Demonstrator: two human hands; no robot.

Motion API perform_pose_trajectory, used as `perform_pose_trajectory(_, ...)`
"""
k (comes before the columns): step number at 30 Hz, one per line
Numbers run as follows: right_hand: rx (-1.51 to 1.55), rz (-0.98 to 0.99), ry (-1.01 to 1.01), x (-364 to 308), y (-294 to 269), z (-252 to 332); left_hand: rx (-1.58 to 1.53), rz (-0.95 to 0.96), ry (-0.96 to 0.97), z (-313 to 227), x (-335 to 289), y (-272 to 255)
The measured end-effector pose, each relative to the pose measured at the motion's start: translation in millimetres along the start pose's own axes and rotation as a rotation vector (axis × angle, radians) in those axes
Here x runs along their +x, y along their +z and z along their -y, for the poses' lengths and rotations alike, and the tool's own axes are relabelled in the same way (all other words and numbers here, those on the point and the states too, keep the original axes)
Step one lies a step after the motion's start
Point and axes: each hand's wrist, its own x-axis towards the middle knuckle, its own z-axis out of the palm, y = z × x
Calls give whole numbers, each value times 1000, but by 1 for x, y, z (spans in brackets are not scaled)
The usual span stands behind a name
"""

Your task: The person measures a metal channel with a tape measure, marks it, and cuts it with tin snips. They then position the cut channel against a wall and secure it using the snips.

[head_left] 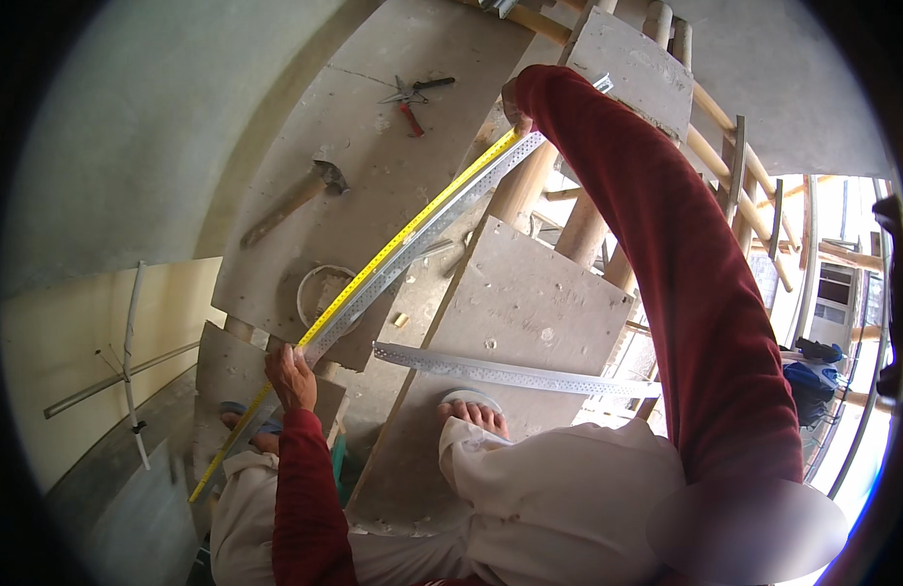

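Note:
A yellow tape measure [409, 228] lies stretched along a perforated metal corner bead [434, 223], which slants from lower left to upper right before me. My left hand [293, 377] is closed on the tape and the bead's near end; a length of tape runs on below it. At the far end my right hand [516, 105] pinches the tape against the bead, its fingers partly hidden by the wrist and the red sleeve. A second perforated metal bead [515, 375] lies across the boards, close by my foot.
On the grey board [305, 244] rest a hammer [293, 203] and red-handled pliers [410, 115] beside other small tools. A bucket [315, 311] sits below the tape. Another board [529, 293] supports my foot. Bamboo scaffold poles [717, 151] and gaps lie to the right.

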Motion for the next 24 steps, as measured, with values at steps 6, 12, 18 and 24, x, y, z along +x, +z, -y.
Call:
perform_pose_trajectory(6,-121,20,-22,-1,-5,20,51,25,-14,14,-1,-4)
perform_pose_trajectory(12,-229,23,-48,4,-15,44,76,44,-61,30,-6,-11)
perform_pose_trajectory(18,-272,-19,-234,27,-16,52,123,45,-106,42,-12,-15)
perform_pose_trajectory(24,-308,-106,-187,23,-16,52,123,117,-107,57,-11,-17)
